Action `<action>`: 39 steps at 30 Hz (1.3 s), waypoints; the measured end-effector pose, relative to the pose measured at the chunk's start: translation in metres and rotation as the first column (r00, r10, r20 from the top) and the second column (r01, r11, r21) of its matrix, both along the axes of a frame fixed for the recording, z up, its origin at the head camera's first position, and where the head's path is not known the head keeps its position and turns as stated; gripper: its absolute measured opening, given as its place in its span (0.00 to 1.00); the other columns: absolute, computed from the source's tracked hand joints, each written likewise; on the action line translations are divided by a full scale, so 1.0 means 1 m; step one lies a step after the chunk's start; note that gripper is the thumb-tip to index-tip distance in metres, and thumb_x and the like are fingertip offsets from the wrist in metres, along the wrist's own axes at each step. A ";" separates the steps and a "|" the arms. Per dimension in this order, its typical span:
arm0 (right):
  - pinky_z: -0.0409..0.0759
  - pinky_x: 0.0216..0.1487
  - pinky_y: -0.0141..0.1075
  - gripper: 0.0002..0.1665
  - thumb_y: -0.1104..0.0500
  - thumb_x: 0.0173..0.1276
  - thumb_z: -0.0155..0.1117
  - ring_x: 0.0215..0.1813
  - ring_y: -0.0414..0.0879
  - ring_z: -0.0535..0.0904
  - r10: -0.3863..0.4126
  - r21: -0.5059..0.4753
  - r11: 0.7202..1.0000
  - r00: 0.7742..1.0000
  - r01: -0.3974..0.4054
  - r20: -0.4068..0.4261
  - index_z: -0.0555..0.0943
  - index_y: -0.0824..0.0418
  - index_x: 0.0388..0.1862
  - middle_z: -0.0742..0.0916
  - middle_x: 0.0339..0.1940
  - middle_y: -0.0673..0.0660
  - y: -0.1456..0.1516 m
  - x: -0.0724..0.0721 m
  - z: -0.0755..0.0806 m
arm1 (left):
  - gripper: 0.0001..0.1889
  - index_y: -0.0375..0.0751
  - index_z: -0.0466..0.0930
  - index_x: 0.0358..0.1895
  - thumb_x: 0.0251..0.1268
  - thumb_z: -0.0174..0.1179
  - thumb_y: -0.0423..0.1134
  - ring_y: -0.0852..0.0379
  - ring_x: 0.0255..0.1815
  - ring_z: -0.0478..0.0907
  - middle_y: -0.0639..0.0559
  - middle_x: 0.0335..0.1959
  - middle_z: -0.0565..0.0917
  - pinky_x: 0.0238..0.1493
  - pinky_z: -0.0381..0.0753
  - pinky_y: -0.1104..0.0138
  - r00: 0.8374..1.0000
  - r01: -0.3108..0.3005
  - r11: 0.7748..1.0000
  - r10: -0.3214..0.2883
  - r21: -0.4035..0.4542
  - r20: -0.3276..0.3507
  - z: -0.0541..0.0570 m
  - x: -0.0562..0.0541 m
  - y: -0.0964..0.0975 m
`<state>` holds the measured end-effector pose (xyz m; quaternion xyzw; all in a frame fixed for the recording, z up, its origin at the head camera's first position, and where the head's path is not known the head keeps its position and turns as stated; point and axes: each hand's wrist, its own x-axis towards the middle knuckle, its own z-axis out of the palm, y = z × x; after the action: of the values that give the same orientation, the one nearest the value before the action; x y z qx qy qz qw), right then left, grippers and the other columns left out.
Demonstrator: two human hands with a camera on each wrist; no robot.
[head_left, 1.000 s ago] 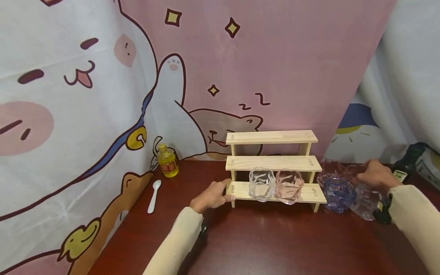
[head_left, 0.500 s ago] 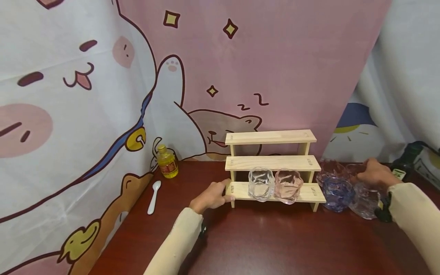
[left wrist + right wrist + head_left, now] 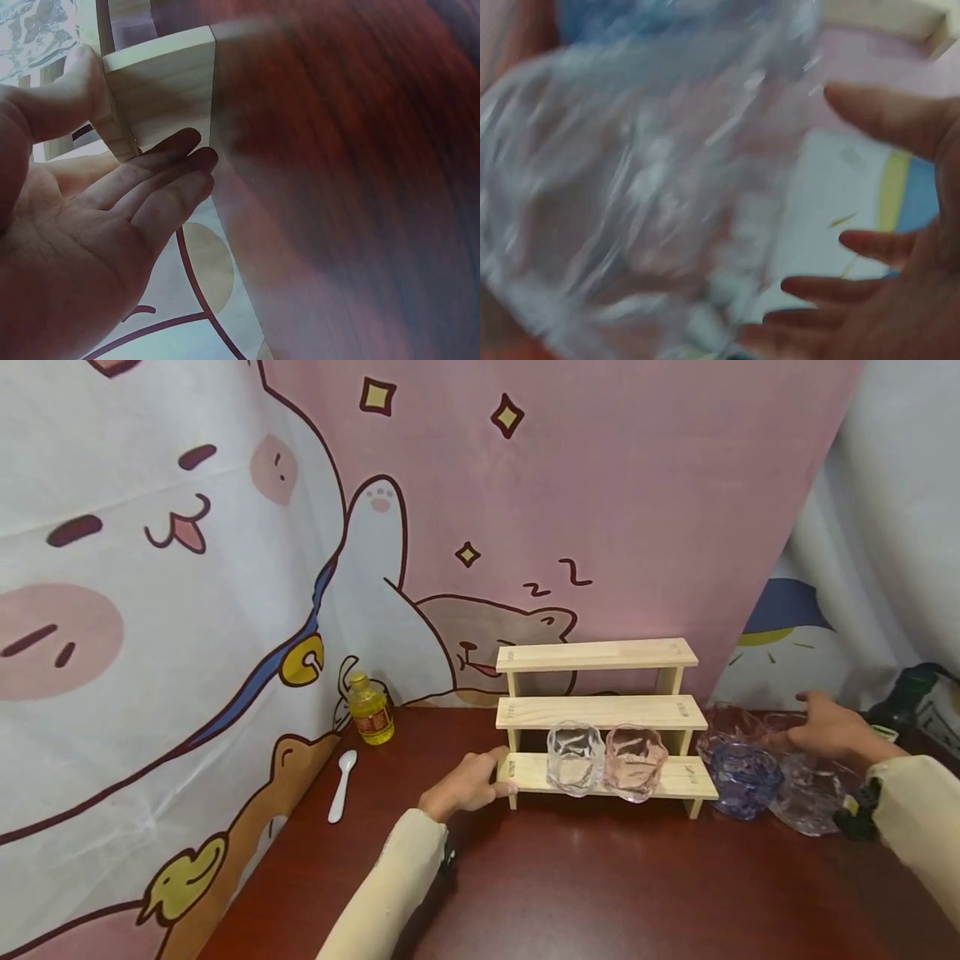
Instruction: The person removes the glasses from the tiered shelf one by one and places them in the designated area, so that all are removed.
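Note:
A three-tier wooden display shelf (image 3: 600, 713) stands on the table. My left hand (image 3: 467, 783) pinches the left end of its lowest board between thumb and index finger; the other fingers extend beneath, as the left wrist view shows. On that board sit a clear glass (image 3: 574, 760) and a pink glass (image 3: 634, 763). Right of the shelf, my right hand (image 3: 836, 727) has its fingers spread over a group of glasses, holding nothing. A blue glass (image 3: 744, 778) and another clear glass (image 3: 645, 202) are closest; pinkish glasses (image 3: 731, 728) stand behind, partly covered.
A small yellow bottle (image 3: 371, 710) and a white spoon (image 3: 342, 786) lie toward the left of the table (image 3: 570, 885). At the far right is a dark green bottle (image 3: 900, 700), partly behind my right hand. Printed cloth hangs close behind the shelf.
My right hand has spread its fingers and moved slightly right. The left hand keeps its grip on the shelf, and the glasses on it stay put.

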<state>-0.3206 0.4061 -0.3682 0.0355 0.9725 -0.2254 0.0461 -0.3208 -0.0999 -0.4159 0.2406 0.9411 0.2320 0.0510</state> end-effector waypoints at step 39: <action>0.80 0.36 0.36 0.52 0.50 0.62 0.76 0.34 0.41 0.83 0.265 -0.207 0.899 0.856 -0.386 -0.443 0.59 0.62 0.77 0.79 0.62 0.74 -0.171 0.056 -0.027 | 0.30 0.41 0.67 0.71 0.69 0.65 0.42 0.49 0.54 0.79 0.43 0.57 0.82 0.60 0.76 0.56 0.999 -0.014 1.000 0.014 0.017 0.039 -0.002 -0.002 0.001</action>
<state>-0.2641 0.2353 -0.3955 -0.1857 0.9088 -0.3560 -0.1131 -0.3224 -0.0992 -0.4176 0.2297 0.9396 0.2450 0.0658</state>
